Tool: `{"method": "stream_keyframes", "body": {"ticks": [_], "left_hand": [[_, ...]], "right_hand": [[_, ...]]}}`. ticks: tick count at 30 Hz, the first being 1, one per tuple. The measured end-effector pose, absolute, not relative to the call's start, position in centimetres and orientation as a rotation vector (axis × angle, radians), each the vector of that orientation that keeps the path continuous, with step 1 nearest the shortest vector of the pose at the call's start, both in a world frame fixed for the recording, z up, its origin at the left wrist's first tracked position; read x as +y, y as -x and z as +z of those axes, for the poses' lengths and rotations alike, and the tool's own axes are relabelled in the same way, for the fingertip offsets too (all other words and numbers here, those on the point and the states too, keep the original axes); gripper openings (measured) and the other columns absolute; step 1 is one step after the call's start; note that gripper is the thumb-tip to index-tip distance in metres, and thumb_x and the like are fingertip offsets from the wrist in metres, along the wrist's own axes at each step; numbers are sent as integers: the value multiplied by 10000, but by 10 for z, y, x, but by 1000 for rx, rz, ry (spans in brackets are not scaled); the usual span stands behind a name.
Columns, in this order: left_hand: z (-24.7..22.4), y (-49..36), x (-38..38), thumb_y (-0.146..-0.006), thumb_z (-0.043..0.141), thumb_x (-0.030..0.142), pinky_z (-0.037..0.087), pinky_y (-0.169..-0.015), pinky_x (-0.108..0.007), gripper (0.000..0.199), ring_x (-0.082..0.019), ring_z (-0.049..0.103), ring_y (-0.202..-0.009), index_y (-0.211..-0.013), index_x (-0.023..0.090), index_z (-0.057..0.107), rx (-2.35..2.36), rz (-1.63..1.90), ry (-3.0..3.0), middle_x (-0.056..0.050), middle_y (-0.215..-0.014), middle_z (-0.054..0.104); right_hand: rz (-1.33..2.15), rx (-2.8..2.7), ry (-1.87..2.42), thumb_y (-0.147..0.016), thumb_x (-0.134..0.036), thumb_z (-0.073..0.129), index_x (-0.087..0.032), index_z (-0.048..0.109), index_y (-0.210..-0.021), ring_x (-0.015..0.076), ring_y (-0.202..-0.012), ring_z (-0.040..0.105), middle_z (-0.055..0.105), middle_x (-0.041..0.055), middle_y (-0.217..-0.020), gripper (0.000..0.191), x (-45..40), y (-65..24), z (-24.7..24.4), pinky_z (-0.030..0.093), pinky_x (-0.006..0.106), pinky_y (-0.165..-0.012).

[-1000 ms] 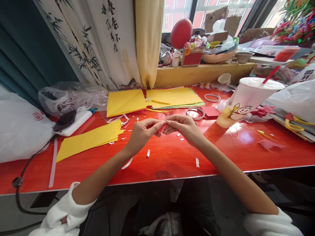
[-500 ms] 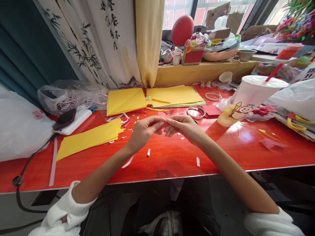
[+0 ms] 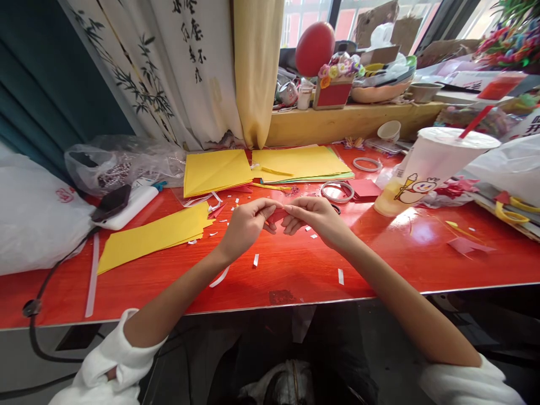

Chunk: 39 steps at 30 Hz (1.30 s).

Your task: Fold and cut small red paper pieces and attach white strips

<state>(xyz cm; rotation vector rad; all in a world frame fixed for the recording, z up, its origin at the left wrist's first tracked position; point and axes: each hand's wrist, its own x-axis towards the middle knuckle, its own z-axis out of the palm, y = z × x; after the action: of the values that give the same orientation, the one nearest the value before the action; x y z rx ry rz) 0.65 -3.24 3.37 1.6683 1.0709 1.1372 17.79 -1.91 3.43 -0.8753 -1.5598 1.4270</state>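
Person at red tabletop [image 3: 295, 275], both bare hands up in front of me, white sleeves pushed back. Small red paper piece [image 3: 277, 215] is between the hands, over the middle of the table; its exact fold is mostly hidden by fingers. Left hand [image 3: 244, 226]: thumb and index pinching the piece, other fingers curled in under it. Right hand [image 3: 315, 218]: thumb and index pressed together at the piece's right end, rest bent loosely below. Fingertips of both hands nearly meet; can't tell if they touch.

Near the left forearm, fanned yellow paper strips [image 3: 156, 236]. Behind the hands, two stacks of yellow sheets side by side, left stack [image 3: 217, 173] and right stack [image 3: 301, 162], the right one with green edges showing underneath. Just beyond the right hand, a tape roll [image 3: 337, 192], then a red paper stack [image 3: 366, 189]. Further right, a drink cup [image 3: 422, 174] with red straw [image 3: 476, 122]. White scraps [image 3: 256, 260] scattered around the hands. Far left: dark phone [image 3: 112, 203] resting on a white block [image 3: 134, 209], white plastic bag [image 3: 37, 216] beside it. Red balloon [image 3: 315, 49] up on the windowsill [image 3: 312, 128].
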Motion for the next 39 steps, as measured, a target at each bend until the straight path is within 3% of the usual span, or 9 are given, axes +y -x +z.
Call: {"method": "stream_keyframes", "body": {"ticks": [6,12,18,22,31,39], "left_hand": [[37,-8,-34,-840,509,303,551,-551,-250,251,-95,578,-511,-948,138,664,1050,1137,-1635,-15,-673,596],[42,-5,-32,-801,558,374,553,-580,-261,272,-109,590,-587,-891,134,647,1084,1018,-1661,-39,-788,616],[42,-3,-31,-811,550,345,500,-521,-222,231,-102,582,-509,-737,131,592,1189,921,-1705,0,-590,576],[43,-4,-31,-815,537,307,510,-504,-237,209,-99,575,-486,-720,122,557,1154,902,-1597,0,-611,569],[35,0,-24,-787,569,329,500,-609,-237,216,-103,562,-625,-713,126,574,1175,806,-1816,-22,-664,597],[35,-3,-22,-764,590,330,520,-656,-265,220,-123,591,-681,-769,111,606,1168,844,-1637,-37,-712,613]], "right_hand": [[1375,-1603,880,-777,-404,609,-125,615,-730,130,-528,652,668,37,-620,283,-20,-177,34,550,257,-528],[1248,-1705,895,-801,-411,575,-128,602,-730,139,-522,649,656,44,-618,293,-20,-180,33,544,282,-523],[1155,-1824,941,-839,-396,521,-139,560,-695,126,-512,638,637,39,-623,297,-20,-178,33,541,263,-515],[1165,-1861,925,-859,-383,488,-146,541,-706,128,-539,645,639,40,-638,287,-20,-178,34,545,263,-538],[1077,-1915,1003,-847,-257,492,-150,535,-655,118,-496,613,615,24,-604,225,-20,-173,23,508,262,-517],[1271,-1825,1013,-830,-381,537,-136,567,-783,143,-619,659,659,67,-714,251,-10,-180,24,553,272,-564]]}}
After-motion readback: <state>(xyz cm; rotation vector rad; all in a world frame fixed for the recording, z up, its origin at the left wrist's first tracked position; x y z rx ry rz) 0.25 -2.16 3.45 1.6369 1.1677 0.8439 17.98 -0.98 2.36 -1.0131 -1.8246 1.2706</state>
